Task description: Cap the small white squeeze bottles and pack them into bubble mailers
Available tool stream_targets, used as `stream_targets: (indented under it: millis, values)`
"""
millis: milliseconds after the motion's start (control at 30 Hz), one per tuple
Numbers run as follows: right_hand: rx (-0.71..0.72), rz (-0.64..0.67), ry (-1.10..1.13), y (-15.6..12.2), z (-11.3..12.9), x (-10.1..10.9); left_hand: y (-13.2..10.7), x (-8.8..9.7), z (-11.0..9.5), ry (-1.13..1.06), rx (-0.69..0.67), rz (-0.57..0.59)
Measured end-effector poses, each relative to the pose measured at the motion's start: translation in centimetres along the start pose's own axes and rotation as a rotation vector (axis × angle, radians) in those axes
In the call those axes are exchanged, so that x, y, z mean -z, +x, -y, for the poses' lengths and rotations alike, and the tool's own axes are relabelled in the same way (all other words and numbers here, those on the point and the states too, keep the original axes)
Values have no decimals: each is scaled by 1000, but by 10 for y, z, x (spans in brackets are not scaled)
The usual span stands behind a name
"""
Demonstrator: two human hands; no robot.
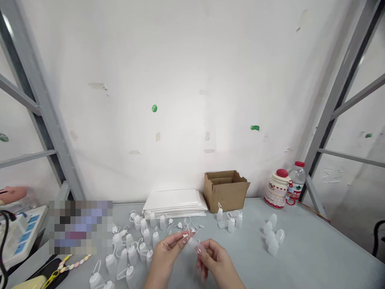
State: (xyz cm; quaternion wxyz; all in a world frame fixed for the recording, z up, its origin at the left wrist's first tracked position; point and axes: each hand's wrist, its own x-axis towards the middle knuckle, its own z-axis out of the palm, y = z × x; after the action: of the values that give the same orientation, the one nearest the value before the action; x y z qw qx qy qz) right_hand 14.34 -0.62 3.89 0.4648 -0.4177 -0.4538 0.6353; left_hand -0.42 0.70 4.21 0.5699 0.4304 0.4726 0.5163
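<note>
Pinched at both ends, the small translucent plastic bottle (195, 243) sits between my two hands, low in the middle of the head view and just above the grey tabletop (319, 253). My left hand (167, 248) closes thumb and fingertips on its upper end. My right hand (215, 260) has its fingers curled tight around the lower body. Blur hides the finer detail of the bottle's tip.

Just left of my left hand, a crowded cluster of white capped squeeze bottles (135, 249) fills the table down to the picture's bottom edge, so that side is tight. Behind the hands, loose white caps lie in front of a flat stack of white padded sheets (176, 202) set against the white wall (186, 80). Beside the stack stands an open brown cardboard box (225, 189), with a few more bottles at its foot.

To the right the table is bare as far as a small group of four white bottles (273, 236), well apart from my right hand. Beyond them, near the back right corner, a cream mug with a red lid (277, 189) touches a clear water bottle with a red cap (296, 178). The table's right edge runs diagonally towards the lower right corner of the picture, beside a grey metal shelf post (339, 100).
</note>
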Motion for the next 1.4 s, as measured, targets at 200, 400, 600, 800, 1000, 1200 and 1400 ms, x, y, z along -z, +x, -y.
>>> stream_targets:
  millis: [200,400,600,800,1000,1200,1400]
  values:
    - [-179,75,19,3,-8,0,-1,-1,-1,4,-64,15]
    - [53,17,8,2,-5,5,1,1,-3,25,-23,-37]
    - [-67,88,3,3,-6,2,-4,-2,-11,2,-59,-1]
    - [39,26,-123,-1,-9,2,-3,-2,-9,30,-27,-53]
    - [179,-33,-245,-5,-8,8,-7,-4,-14,-14,-33,-34]
    - [-41,144,-5,3,-10,5,-9,-5,-10,7,-118,-15]
    - [-75,155,37,7,-7,7,-8,-6,-14,44,-140,4]
